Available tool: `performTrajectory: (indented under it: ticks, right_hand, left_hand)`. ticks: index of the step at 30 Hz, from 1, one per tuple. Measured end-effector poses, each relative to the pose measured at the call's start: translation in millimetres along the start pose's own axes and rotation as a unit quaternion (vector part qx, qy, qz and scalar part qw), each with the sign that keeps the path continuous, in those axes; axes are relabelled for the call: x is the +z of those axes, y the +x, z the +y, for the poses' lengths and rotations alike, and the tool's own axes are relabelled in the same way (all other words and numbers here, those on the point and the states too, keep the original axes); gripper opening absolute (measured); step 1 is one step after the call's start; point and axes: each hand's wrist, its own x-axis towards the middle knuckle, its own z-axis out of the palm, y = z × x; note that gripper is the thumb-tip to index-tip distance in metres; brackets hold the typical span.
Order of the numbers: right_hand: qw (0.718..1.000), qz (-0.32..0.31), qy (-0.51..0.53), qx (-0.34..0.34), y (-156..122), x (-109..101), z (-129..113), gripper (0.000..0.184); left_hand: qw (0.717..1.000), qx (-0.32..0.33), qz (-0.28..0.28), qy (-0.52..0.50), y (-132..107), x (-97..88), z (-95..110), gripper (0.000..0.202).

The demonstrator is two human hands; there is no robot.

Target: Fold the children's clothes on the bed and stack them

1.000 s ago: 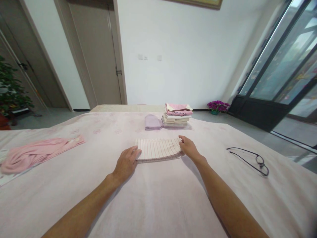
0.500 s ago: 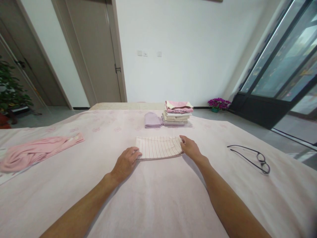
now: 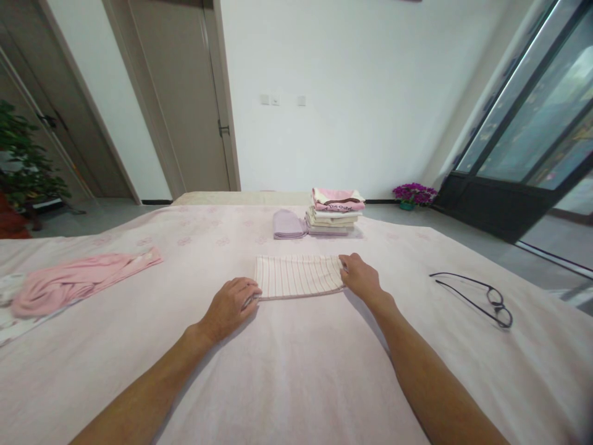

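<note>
A folded cream garment with thin stripes point(image 3: 299, 276) lies flat on the pale pink bedspread point(image 3: 296, 371) in front of me. At its lower left corner, my left hand point(image 3: 234, 304) is closed, with thumb and fingers pinching the edge. My right hand point(image 3: 361, 274) grips the opposite end near the upper right corner, its fingers bent around the fabric. What kind of garment it is cannot be made out from the folded shape.
Beyond the garment stand a folded lilac cloth point(image 3: 289, 225) and a stack of folded clothes point(image 3: 336, 213). A crumpled pink garment point(image 3: 83, 281) lies on the left over white fabric. Black-framed eyeglasses point(image 3: 495, 298) rest on the right.
My left hand has shifted slightly left and down at the garment's corner, its fingers more curled. The right hand stays at the other end. The view has turned slightly left.
</note>
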Motion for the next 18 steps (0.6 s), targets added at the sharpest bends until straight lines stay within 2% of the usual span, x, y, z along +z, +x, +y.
performTrajectory:
  ticks: [5, 8, 10, 13, 18]
  right_hand:
    - [0.995, 0.088, -0.007, -0.043, 2, 0, -9, 0.040]
    - [0.990, 0.083, 0.003, -0.113, 4, 11, -21, 0.045]
    - [0.987, 0.059, 0.003, -0.149, 3, 20, -27, 0.049]
    - [0.987, 0.016, 0.009, -0.158, 2, 29, -30, 0.053]
    - [0.988, -0.010, 0.027, -0.155, 0, 31, -23, 0.053]
  left_hand:
    - [0.995, -0.087, 0.040, -0.020, 15, -2.0, -1, 0.035]
    - [0.994, -0.101, 0.041, -0.023, 39, 8.9, 4, 0.040]
    - [0.997, -0.078, 0.010, -0.005, 56, 21.2, 8, 0.043]
    - [0.996, -0.059, -0.054, 0.034, 73, 41.8, 12, 0.050]
    - [0.986, -0.083, -0.126, 0.078, 69, 60.1, 7, 0.058]
